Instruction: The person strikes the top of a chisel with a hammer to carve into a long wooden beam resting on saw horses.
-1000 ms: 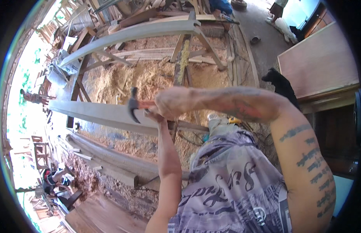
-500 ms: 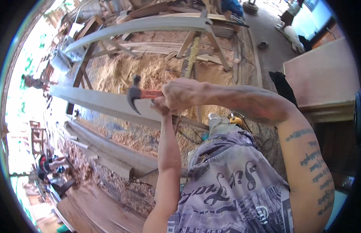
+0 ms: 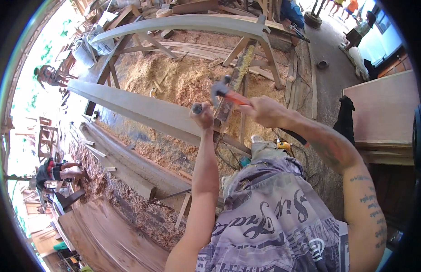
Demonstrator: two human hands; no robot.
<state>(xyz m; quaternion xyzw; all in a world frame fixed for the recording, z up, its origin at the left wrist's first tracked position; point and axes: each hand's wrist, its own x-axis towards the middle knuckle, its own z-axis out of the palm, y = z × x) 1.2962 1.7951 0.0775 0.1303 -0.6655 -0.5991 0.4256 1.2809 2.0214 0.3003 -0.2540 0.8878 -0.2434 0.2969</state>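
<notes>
My right hand (image 3: 267,111) is closed around the orange handle of a claw hammer (image 3: 237,96). The hammer's dark head is raised just right of my left hand (image 3: 202,119). My left hand is a fist around an upright tool handle (image 3: 197,108); only its round, dark butt end shows, and the lower part is hidden by the hand. Below the left hand a long pale wooden beam (image 3: 138,106) runs from the far left toward my legs. I cannot tell whether the held tool touches it.
A second, curved beam (image 3: 183,25) rests on trestles (image 3: 270,61) farther away. Shavings (image 3: 183,68) cover the ground. A yellow power tool (image 3: 283,146) lies by my foot. A black dog (image 3: 345,119) is at the right. Another person (image 3: 56,174) is bent over at the left.
The hammer and my right hand have moved right, away from my left hand, which they overlapped before. The butt of the handle in my left fist now shows. The view has shifted slightly.
</notes>
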